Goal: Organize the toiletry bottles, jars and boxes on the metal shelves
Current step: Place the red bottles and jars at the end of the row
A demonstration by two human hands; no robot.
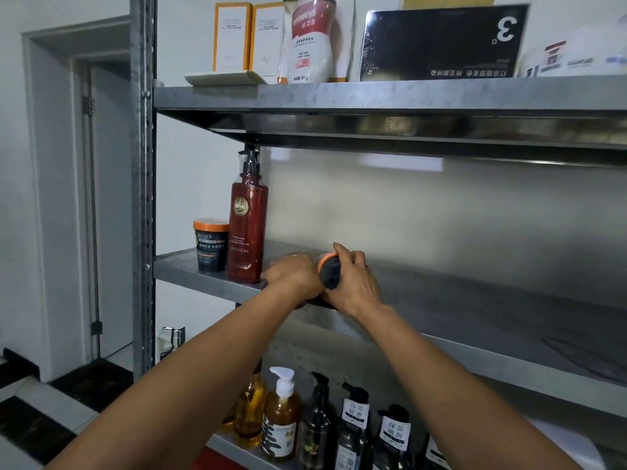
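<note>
The fingers (340, 253) of the right hand (356, 283) are clenched round an orange-lidded jar (329, 273), holding it tilted, lid toward 10 o'clock, just above the middle shelf (475, 300) of the metal shelves (441, 96). The left hand (295, 276) touches it at 9 o'clock, fingers curled down over what looks like a second jar (291, 255). Only a sliver of its rim shows, so that grasp is a judgement.

At 9 o'clock of both hands stands 1 tall red pump bottle (247, 232), upright. Just beside it, further toward 9 o'clock, sits 1 standing jar (211, 244) of the same orange-lidded kind.

The held jar is probably rigid plastic, squat and fairly heavy if full. Its smooth wall could slip, yet it should not crush. The best hold is round the side wall below the lid – not by the lid alone, which may turn.

Relative to the fingers, the jar lies at 9 o'clock of the right palm. 1 finger arches over its top at 12 o'clock and the rest wrap behind, out of sight.
</note>
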